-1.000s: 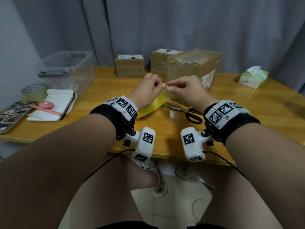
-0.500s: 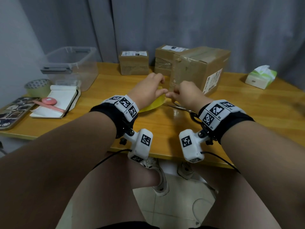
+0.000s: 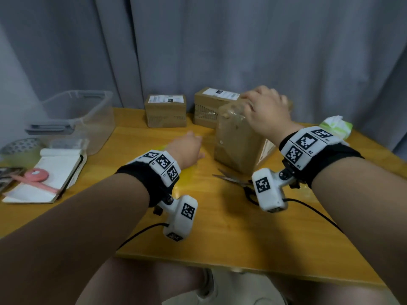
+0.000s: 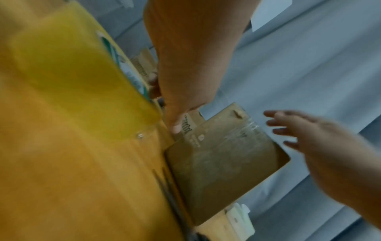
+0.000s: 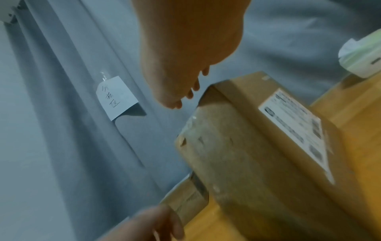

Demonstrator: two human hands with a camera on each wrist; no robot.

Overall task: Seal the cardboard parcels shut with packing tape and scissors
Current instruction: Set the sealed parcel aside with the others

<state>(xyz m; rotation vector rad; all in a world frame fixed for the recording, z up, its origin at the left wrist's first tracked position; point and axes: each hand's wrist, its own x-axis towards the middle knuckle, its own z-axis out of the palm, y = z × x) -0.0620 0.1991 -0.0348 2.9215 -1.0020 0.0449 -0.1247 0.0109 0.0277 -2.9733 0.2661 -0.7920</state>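
Observation:
The large taped cardboard parcel (image 3: pixel 237 142) stands on the wooden table (image 3: pixel 220 227), also seen in the wrist views (image 4: pixel 222 159) (image 5: pixel 257 146). My right hand (image 3: pixel 262 95) is over its top with fingers spread and holds nothing (image 5: pixel 185 94); contact is unclear. My left hand (image 3: pixel 197 146) is low beside the parcel's left side, fingers straight and pointing down at the table (image 4: pixel 175 127). A yellow tape strip (image 4: pixel 72 73) lies flat on the table under my left wrist. Scissors (image 3: pixel 233 180) lie in front of the parcel.
Two smaller labelled parcels (image 3: pixel 165 111) (image 3: pixel 209 106) stand at the back. At the left are a clear plastic bin (image 3: pixel 77 115), a notebook (image 3: pixel 50 172) with a pink tape measure (image 3: pixel 36 175) and a tape roll (image 3: pixel 19 146). A tissue pack (image 3: pixel 334 126) sits at the right.
Both hands let go of the yellow strip they pinched together; it now lies on the table. My right hand rose to the large parcel's top, my left dropped beside it.

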